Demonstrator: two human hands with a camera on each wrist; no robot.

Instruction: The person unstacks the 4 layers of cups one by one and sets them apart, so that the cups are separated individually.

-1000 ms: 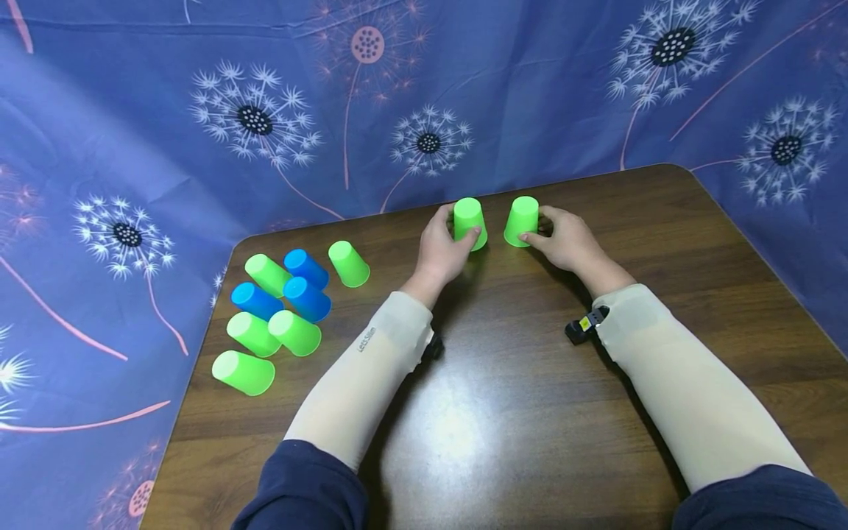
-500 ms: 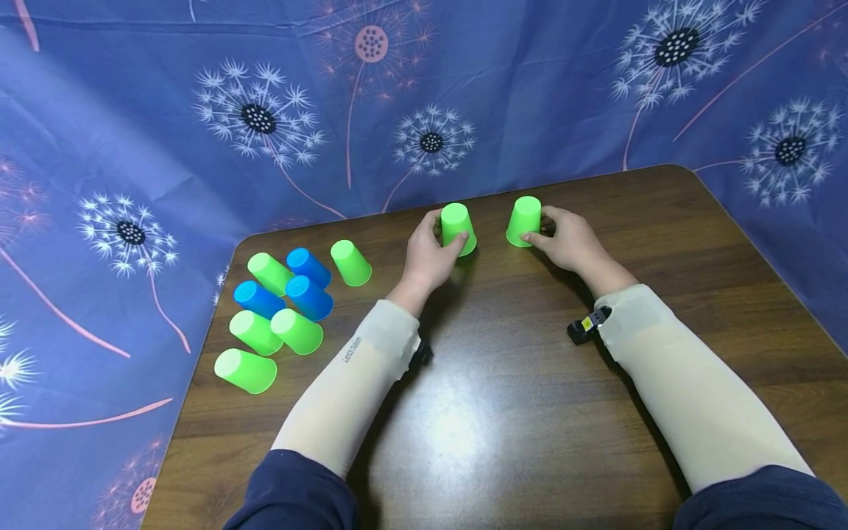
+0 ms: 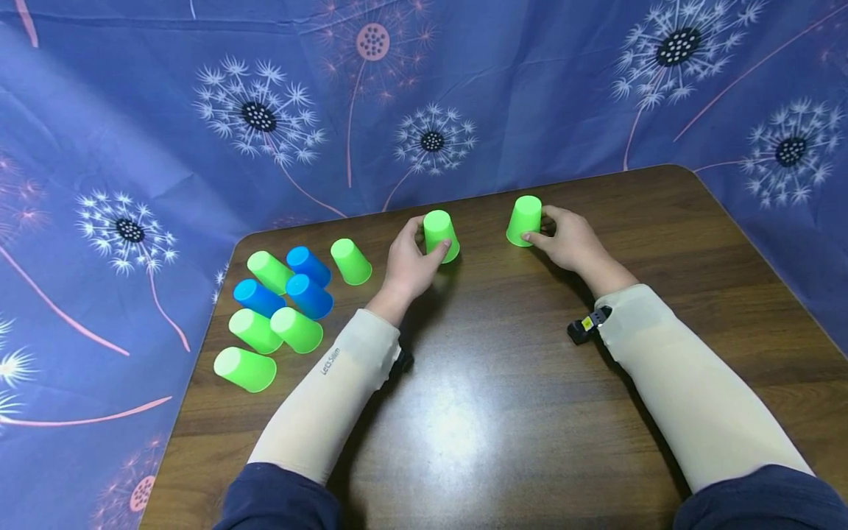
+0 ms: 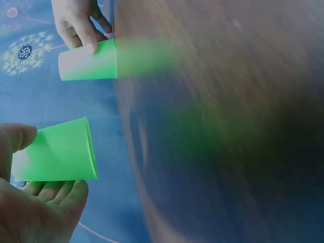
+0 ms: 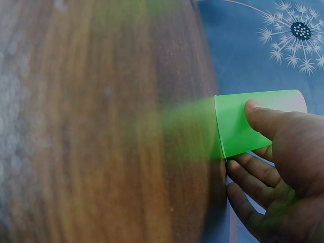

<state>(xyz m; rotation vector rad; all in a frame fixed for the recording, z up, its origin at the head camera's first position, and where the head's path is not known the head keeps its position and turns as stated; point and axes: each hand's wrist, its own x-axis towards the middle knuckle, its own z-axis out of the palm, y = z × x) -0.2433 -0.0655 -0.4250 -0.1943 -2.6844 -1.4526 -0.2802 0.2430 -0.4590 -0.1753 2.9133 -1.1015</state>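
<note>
My left hand (image 3: 409, 266) grips a green cup (image 3: 440, 234) that is upside down, thumb on its near side and fingers behind. In the left wrist view this cup (image 4: 58, 151) is held between thumb and fingers, its rim a little above the wooden table. To the right, my right hand (image 3: 571, 239) pinches another upside-down green cup (image 3: 525, 221) near the table's back edge. The right wrist view has that cup (image 5: 258, 119) with its rim on the tabletop, the thumb lying across its side. A gap separates the two cups.
At the table's left stand several upside-down cups, among them a blue cup (image 3: 309, 296), a front green cup (image 3: 245, 369) and a green cup (image 3: 351, 261) slightly apart. A blue dandelion-print cloth (image 3: 530, 88) hangs behind the wooden table (image 3: 503, 412).
My left hand has carried its green cup leftward and slightly nearer, widening the gap between the two cups. My right hand and its cup have stayed about where they were.
</note>
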